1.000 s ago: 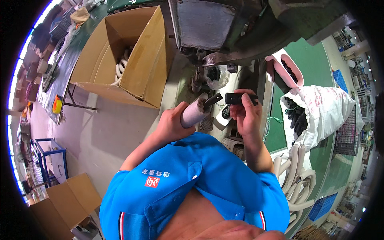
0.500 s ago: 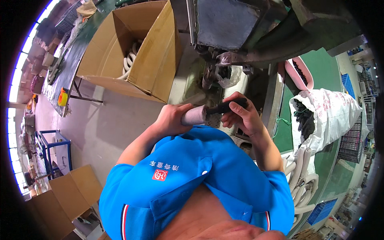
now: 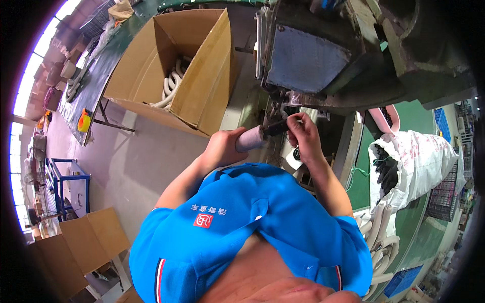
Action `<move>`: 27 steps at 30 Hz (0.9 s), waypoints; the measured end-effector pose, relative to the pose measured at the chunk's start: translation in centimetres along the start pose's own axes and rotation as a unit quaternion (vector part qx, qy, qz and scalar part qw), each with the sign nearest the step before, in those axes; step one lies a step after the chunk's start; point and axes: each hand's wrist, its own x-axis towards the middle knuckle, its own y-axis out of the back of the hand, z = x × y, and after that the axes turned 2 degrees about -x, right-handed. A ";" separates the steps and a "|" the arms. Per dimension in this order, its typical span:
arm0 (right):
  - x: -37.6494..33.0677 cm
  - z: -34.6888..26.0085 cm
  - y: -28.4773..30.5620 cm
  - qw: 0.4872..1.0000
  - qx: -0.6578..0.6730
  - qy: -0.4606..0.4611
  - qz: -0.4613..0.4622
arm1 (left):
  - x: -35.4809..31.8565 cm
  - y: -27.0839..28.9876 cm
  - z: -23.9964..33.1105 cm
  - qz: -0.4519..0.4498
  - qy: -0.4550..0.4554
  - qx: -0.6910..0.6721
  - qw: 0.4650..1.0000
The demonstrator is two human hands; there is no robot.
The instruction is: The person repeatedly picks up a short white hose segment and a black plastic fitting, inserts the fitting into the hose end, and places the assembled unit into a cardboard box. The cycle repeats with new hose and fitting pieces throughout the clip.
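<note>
Holding a pale grey tube [image 3: 248, 140] in your left hand [image 3: 222, 149], whose grip is wrapped around it, you have it near the picture's middle, at the foot of the dark machine [image 3: 323, 60]. At the tube's 3 o'clock end, your right hand [image 3: 299, 132] pinches a small black part [image 3: 275, 127]. An open cardboard box [image 3: 202, 91] with white hoses sits at 10 o'clock; a white sack [image 3: 419, 161] lies at 3 o'clock.
</note>
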 end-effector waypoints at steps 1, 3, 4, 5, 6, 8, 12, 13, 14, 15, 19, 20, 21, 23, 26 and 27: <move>1.0 0.6 0.9 1.000 0.008 -0.013 0.007 | 0.6 0.0 -0.5 0.012 0.007 0.018 1.000; 3.0 2.0 1.2 0.997 0.017 -0.052 0.047 | 1.9 0.0 -0.9 0.018 0.019 0.016 1.000; 4.1 2.5 0.9 0.997 -0.017 0.010 0.079 | 2.9 0.0 -1.1 0.017 0.029 0.018 0.999; 5.5 3.1 0.5 0.990 -0.050 0.069 0.109 | 3.8 0.0 -1.3 0.014 0.043 0.021 0.999; 7.7 5.0 1.5 0.963 -0.204 0.106 0.140 | 4.6 0.1 -1.4 0.023 0.043 0.001 0.999; 10.9 7.4 2.0 0.810 -0.445 0.298 0.238 | 5.4 0.1 -1.6 0.009 0.047 -0.016 0.999; 9.6 9.0 3.3 0.665 -0.687 0.261 0.132 | 5.5 0.1 -1.9 -0.003 0.057 -0.021 0.998; 10.1 9.9 3.6 0.644 -0.697 0.282 0.142 | 5.5 -0.1 -2.3 -0.003 0.060 -0.023 0.998; 10.4 10.5 4.1 0.621 -0.707 0.301 0.156 | 6.0 -0.2 -2.7 -0.012 0.051 -0.025 0.998; 10.7 11.0 4.5 0.596 -0.717 0.320 0.170 | 6.3 -0.1 -2.6 -0.057 0.084 -0.043 0.994; 11.0 9.8 5.5 0.930 -0.323 0.046 0.172 | 7.8 0.6 -4.1 -0.145 0.131 -0.060 0.979; 11.0 9.1 5.8 0.972 -0.130 -0.150 0.126 | 8.0 0.9 -4.0 -0.143 0.133 -0.025 0.980; 11.1 8.8 5.8 0.976 -0.076 -0.163 0.118 | 7.9 1.3 -4.0 -0.140 0.137 0.010 0.980; 12.1 8.3 5.8 0.978 0.030 -0.181 0.102 | 7.8 0.8 -4.6 -0.101 0.131 0.081 0.983; 15.7 13.5 8.6 0.930 -0.334 0.042 0.150 | 8.3 0.0 -4.4 -0.104 0.124 0.083 0.983; 17.0 15.6 9.1 0.896 -0.408 0.075 0.160 | 8.5 -0.3 -4.8 -0.106 0.125 0.071 0.984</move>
